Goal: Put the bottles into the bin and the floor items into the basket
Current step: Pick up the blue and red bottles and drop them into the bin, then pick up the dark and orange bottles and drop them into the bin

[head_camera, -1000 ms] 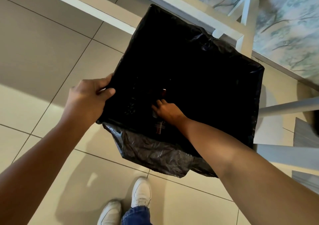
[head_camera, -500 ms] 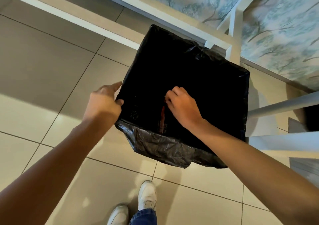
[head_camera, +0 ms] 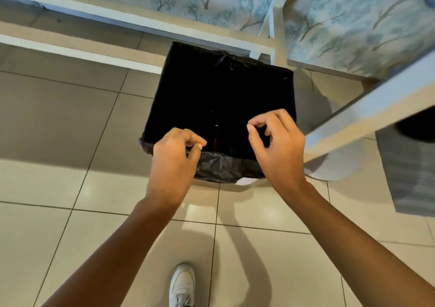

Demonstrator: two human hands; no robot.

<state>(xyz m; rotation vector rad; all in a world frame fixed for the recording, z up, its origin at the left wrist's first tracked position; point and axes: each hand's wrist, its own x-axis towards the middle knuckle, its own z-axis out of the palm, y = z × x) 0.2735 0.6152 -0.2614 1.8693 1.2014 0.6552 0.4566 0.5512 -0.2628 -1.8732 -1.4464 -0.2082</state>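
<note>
A square bin lined with a black plastic bag [head_camera: 235,87] stands on the tiled floor against the wall. Deep inside it, near the front wall, a dark bottle with a red label [head_camera: 215,137] shows faintly. My left hand [head_camera: 174,165] is at the bin's front rim, thumb and fingertips pinched on the fold of the liner. Over the front right part of the opening hovers my right hand [head_camera: 280,149], fingers loosely curled and holding nothing. No basket or floor items are in view.
White furniture rails [head_camera: 77,52] run along the floor behind the bin. A white table leg and frame [head_camera: 367,116] slant in close at the right, beside a grey block [head_camera: 409,172]. My white shoe [head_camera: 182,285] is on the tiles below.
My right hand has come up out of the bin, empty, with the bottle left inside. My left hand slid from the left rim to the front rim. The view has pulled back.
</note>
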